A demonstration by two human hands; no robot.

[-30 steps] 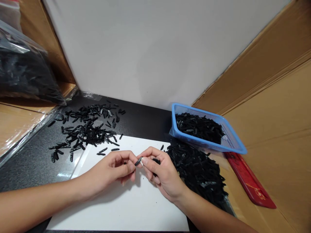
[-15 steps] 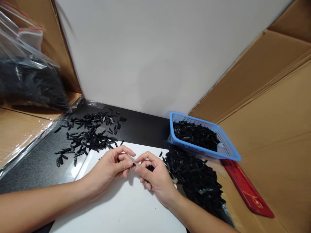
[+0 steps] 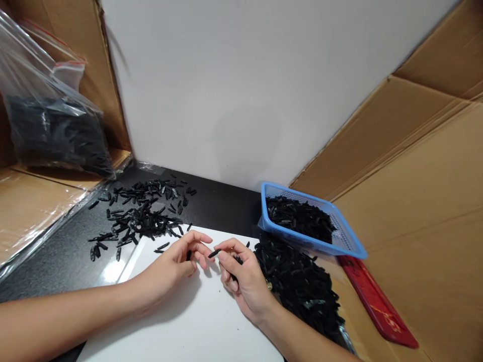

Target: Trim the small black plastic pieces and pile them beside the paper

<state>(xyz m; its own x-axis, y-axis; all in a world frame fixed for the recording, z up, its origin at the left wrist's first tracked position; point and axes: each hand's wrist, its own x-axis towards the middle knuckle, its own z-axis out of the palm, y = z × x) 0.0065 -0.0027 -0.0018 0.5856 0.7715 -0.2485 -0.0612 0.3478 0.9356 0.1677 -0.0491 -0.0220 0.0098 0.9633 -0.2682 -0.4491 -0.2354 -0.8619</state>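
My right hand (image 3: 243,276) is closed, with thumb and forefinger pinching a thin, elongated black piece (image 3: 214,253). More black pieces (image 3: 237,262) are tucked in its curled fingers. Just to the left, my left hand (image 3: 184,259) is loosely curled, its fingertips close to the pinched piece. A dark piece (image 3: 189,255) shows between its thumb and fingers. Both hands are above a white board (image 3: 181,332). Beside my right hand lies a dense heap of similar black pieces (image 3: 302,281). Scattered ones (image 3: 143,218) lie beyond my left hand.
A blue plastic basket (image 3: 313,242) holding black pieces stands at the back right. Near it lies a red flat object (image 3: 377,301). On the left, a clear zip bag (image 3: 56,130) of dark contents rests on cardboard (image 3: 33,201). A pale wall (image 3: 245,90) rises behind.
My left thumb and fingertips have parted from the piece that was between both hands. It now sticks out from my right hand's pinch. The camera view has shifted slightly.
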